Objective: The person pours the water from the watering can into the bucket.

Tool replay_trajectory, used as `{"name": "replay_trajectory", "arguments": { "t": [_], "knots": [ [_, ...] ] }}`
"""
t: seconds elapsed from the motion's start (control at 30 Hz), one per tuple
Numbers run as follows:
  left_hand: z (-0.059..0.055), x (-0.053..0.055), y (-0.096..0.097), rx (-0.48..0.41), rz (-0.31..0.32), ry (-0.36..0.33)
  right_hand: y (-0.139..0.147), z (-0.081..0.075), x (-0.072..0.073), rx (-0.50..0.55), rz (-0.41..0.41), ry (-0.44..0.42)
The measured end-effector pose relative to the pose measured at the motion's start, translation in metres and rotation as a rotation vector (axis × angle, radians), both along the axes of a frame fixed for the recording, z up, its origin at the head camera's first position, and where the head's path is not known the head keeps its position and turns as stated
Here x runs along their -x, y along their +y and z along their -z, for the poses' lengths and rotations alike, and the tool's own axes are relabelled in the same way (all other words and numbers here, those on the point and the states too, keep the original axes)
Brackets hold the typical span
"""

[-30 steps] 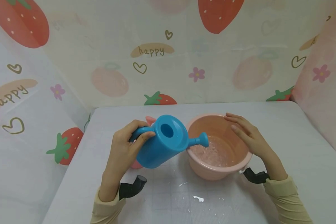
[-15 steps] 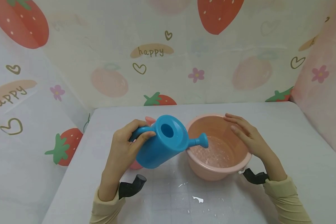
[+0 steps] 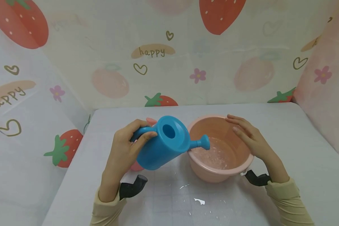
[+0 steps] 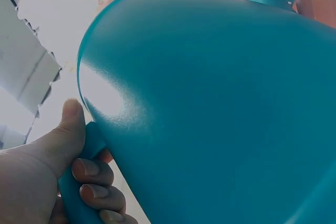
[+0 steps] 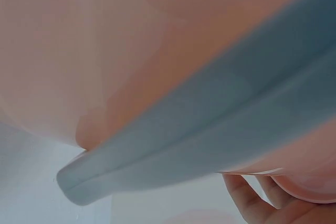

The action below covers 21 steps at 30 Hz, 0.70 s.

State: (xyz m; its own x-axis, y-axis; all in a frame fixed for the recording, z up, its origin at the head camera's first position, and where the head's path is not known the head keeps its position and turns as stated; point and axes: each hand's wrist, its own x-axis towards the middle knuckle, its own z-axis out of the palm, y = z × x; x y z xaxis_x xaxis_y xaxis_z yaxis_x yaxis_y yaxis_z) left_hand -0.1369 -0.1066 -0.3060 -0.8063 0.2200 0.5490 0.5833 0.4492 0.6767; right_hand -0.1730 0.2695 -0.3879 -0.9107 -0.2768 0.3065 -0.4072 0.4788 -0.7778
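My left hand (image 3: 127,147) grips the handle of a blue watering can (image 3: 161,150), its fingers curled round the handle in the left wrist view. The can is tilted to the right, and its spout (image 3: 199,143) reaches over the rim of a pink bucket (image 3: 214,171). Rippling water (image 3: 214,153) lies at the bottom of the bucket. Along the bucket's right rim rests my right hand (image 3: 250,138), fingers fairly straight and thumb on the inner side. In the right wrist view, a blurred blue-grey band (image 5: 210,124) crosses the bucket's outer wall.
A pink object (image 3: 137,166) stands behind the watering can, mostly hidden by it. Small puddles of water (image 3: 199,201) lie on the white table (image 3: 164,201) in front. A black wrist mount (image 3: 133,187) sits on each forearm. Printed sheets (image 3: 214,62) close off the back and sides.
Ripples in the bucket's water have shifted. Both hands and the tilted watering can stay almost where they were.
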Motion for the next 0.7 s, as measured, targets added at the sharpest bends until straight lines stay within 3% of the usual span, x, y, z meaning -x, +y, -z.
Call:
{"name": "replay_trajectory", "arguments": {
  "t": [0.7],
  "knots": [
    [-0.0012,0.0023,0.0003,-0.006,0.006,0.003,0.0007,0.0014,0.001,0.007,-0.009,-0.001]
  ]
}}
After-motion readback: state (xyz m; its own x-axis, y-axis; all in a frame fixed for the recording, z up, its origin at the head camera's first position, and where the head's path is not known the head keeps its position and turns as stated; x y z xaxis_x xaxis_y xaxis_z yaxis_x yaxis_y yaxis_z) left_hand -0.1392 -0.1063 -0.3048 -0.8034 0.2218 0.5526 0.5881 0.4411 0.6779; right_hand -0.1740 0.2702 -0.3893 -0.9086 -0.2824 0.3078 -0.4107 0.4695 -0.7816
